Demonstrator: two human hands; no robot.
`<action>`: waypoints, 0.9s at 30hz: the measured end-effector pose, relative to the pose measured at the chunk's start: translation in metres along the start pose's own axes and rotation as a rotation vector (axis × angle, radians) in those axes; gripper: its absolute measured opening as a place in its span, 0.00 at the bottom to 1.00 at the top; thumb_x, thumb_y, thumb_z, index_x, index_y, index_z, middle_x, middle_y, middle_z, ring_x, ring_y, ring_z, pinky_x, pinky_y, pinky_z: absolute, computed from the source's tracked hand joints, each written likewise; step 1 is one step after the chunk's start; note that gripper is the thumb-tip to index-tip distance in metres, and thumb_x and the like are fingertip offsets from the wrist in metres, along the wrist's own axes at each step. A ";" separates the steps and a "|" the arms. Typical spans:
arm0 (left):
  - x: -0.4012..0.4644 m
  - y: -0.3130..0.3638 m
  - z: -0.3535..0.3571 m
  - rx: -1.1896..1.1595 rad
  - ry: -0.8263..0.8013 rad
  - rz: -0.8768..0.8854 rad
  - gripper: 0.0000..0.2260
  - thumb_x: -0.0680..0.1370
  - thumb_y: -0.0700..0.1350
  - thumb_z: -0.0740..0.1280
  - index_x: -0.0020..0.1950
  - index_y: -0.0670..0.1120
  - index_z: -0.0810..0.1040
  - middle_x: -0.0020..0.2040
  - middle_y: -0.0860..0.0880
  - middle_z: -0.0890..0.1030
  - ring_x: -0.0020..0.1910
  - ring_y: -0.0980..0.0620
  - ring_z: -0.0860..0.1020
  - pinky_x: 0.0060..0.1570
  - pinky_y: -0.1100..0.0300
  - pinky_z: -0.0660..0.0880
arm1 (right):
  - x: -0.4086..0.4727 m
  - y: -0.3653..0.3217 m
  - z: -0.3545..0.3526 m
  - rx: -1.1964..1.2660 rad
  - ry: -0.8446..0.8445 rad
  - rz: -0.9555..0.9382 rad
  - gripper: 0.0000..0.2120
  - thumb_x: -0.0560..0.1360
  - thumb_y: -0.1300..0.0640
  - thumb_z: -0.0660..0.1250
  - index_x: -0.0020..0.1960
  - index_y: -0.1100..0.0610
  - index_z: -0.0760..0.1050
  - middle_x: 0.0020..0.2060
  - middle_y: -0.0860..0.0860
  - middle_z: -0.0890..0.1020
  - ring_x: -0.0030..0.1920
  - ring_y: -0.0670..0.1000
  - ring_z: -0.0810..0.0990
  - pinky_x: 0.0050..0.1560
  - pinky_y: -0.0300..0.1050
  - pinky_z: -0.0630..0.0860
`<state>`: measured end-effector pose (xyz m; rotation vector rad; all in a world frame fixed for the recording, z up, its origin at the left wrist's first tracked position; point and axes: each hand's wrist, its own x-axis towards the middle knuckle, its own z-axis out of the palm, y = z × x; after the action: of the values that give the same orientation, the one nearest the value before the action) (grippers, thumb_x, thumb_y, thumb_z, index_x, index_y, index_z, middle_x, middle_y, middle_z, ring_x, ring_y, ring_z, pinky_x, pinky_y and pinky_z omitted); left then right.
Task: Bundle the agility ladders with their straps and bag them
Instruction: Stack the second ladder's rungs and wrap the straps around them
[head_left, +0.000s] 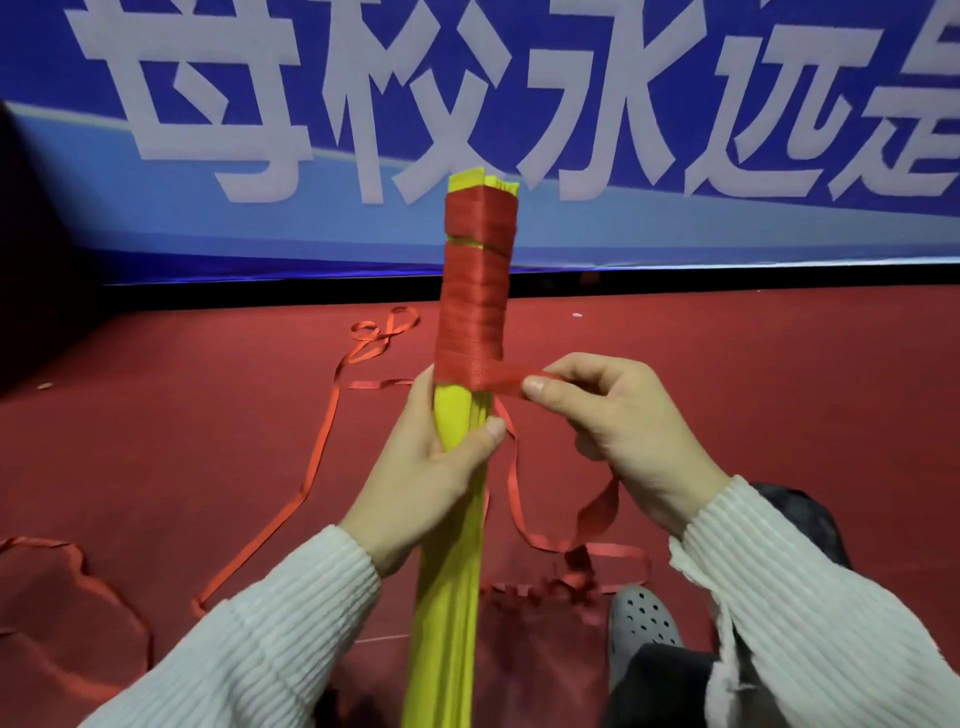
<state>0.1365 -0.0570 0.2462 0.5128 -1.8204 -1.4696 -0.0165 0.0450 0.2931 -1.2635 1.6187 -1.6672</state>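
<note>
We see open red floor (753, 374) to the right of the upright yellow rung bundle (452, 545). On the left, loose red strap (317, 462) trails across the floor in loops. Behind stands a blue banner (675, 218). Near our knees a grey clog (641, 621) and what may be a red bag (530, 639) crowd the floor.

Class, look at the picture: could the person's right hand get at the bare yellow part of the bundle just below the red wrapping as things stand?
Probably not freely. The right hand is pinching the red strap, and the left hand already grips the yellow bundle right there, covering most of that spot.
</note>
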 end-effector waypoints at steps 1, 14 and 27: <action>-0.002 0.004 0.004 -0.055 -0.038 -0.024 0.28 0.76 0.47 0.77 0.70 0.55 0.66 0.40 0.60 0.80 0.41 0.58 0.78 0.48 0.60 0.76 | 0.000 -0.001 0.000 0.048 0.004 0.003 0.05 0.75 0.60 0.74 0.41 0.58 0.81 0.23 0.40 0.72 0.23 0.40 0.67 0.27 0.30 0.63; -0.010 0.010 0.008 -0.391 -0.004 -0.110 0.19 0.74 0.42 0.75 0.64 0.42 0.78 0.54 0.39 0.85 0.48 0.41 0.82 0.49 0.47 0.81 | -0.002 -0.001 -0.003 0.262 -0.104 -0.042 0.06 0.73 0.59 0.70 0.37 0.54 0.81 0.27 0.46 0.72 0.25 0.44 0.62 0.29 0.38 0.60; -0.011 0.021 0.013 -0.467 -0.159 -0.248 0.20 0.72 0.65 0.72 0.53 0.51 0.86 0.47 0.44 0.83 0.39 0.47 0.81 0.42 0.51 0.79 | -0.001 -0.002 0.008 0.202 0.051 -0.128 0.16 0.68 0.53 0.81 0.35 0.54 0.74 0.27 0.48 0.71 0.25 0.45 0.65 0.28 0.35 0.63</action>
<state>0.1363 -0.0350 0.2622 0.4023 -1.4906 -2.0821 -0.0086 0.0423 0.2933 -1.2538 1.3809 -1.9021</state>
